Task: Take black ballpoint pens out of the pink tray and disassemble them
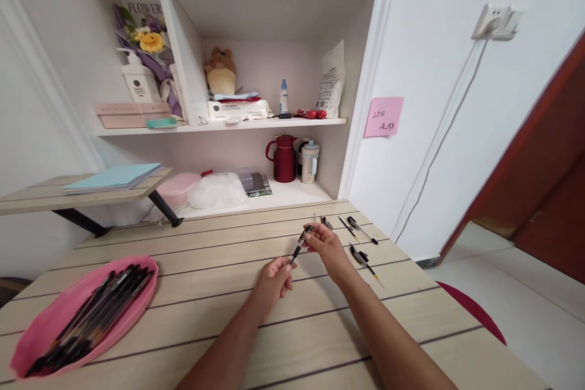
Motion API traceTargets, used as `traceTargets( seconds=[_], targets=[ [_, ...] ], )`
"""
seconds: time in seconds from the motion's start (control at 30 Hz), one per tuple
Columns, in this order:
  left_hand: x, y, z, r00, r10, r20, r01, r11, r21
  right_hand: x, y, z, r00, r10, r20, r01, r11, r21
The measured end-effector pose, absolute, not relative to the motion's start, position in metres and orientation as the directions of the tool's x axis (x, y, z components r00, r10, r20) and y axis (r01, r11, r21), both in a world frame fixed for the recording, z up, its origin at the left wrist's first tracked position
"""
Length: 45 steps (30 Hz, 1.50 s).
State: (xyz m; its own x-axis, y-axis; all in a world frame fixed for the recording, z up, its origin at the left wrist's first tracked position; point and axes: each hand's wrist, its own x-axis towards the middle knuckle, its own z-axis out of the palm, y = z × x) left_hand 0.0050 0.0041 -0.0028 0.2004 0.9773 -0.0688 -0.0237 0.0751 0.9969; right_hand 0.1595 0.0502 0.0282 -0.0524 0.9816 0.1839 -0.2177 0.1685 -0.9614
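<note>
Head view: two hands, one pen [299, 245] between them, held slanted above the worktop [320, 329], about mid-worktop near the far edge. Left hand [274, 280] grip clamped on the pen's lower end. Right hand [326, 247] grip pinched on the upper end, fingertips together around it.

Just right of the right hand, four loose pen parts [361, 230] lie on the worktop. They are thin and dark, and the nearest one has a yellow tip.

Far left, one pink tray [46, 311] sits on the worktop, well apart from the hands. It holds a heap of black pens [91, 317], too overlapped to count.

Shelf behind: one red jug [284, 158] with one cup [309, 161] just beside it, and one plush bear [220, 70] above. One pink note [382, 116] is stuck on the wall.
</note>
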Motion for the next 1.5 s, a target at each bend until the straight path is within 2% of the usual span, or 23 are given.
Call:
traceTargets(
  seconds=[0.1, 0.2, 0.6, 0.73, 0.87, 1.07, 1.23, 1.33, 1.43, 1.5],
  targets=[
    [0.004, 0.005, -0.003, 0.2, 0.977, -0.076, -0.022, 0.082, 0.996, 0.154, 0.047, 0.026, -0.132, 0.976, 0.173, -0.16, 0.151, -0.975],
    [0.004, 0.006, -0.005, 0.194, 0.977, -0.092, -0.04, 0.102, 0.994, 0.148, 0.045, 0.022, -0.17, 0.971, 0.167, -0.179, 0.136, -0.974],
    [0.003, 0.009, -0.016, 0.136, 0.989, -0.05, -0.106, 0.065, 0.992, 0.137, 0.042, 0.017, -0.198, 0.961, 0.191, -0.206, 0.15, -0.967],
    [0.004, 0.012, -0.023, 0.103, 0.995, 0.016, -0.091, -0.007, 0.996, 0.135, 0.041, 0.017, -0.211, 0.96, 0.187, -0.194, 0.146, -0.97],
    [0.005, 0.012, -0.025, 0.057, 0.996, 0.067, -0.067, -0.063, 0.996, 0.133, 0.041, 0.015, -0.194, 0.964, 0.183, -0.189, 0.147, -0.971],
    [0.011, 0.004, -0.01, 0.038, 0.999, 0.011, -0.072, -0.008, 0.997, 0.137, 0.04, 0.014, -0.146, 0.98, 0.138, -0.184, 0.11, -0.977],
    [-0.008, -0.001, 0.013, -0.079, 0.996, 0.043, -0.115, -0.052, 0.992, 0.149, 0.042, 0.01, -0.097, 0.993, 0.062, -0.119, 0.05, -0.992],
    [-0.043, -0.004, 0.031, -0.192, 0.974, 0.117, 0.012, -0.117, 0.993, 0.149, 0.045, 0.001, -0.095, 0.995, 0.019, -0.057, 0.013, -0.998],
    [-0.097, -0.011, 0.049, -0.388, 0.885, 0.258, 0.392, -0.095, 0.915, 0.146, 0.045, -0.007, -0.117, 0.993, 0.006, -0.031, 0.002, -1.0],
    [-0.142, -0.021, 0.06, -0.46, 0.838, 0.292, 0.479, -0.042, 0.877, 0.144, 0.045, -0.009, -0.133, 0.991, 0.0, -0.023, -0.003, -1.0]
  ],
)
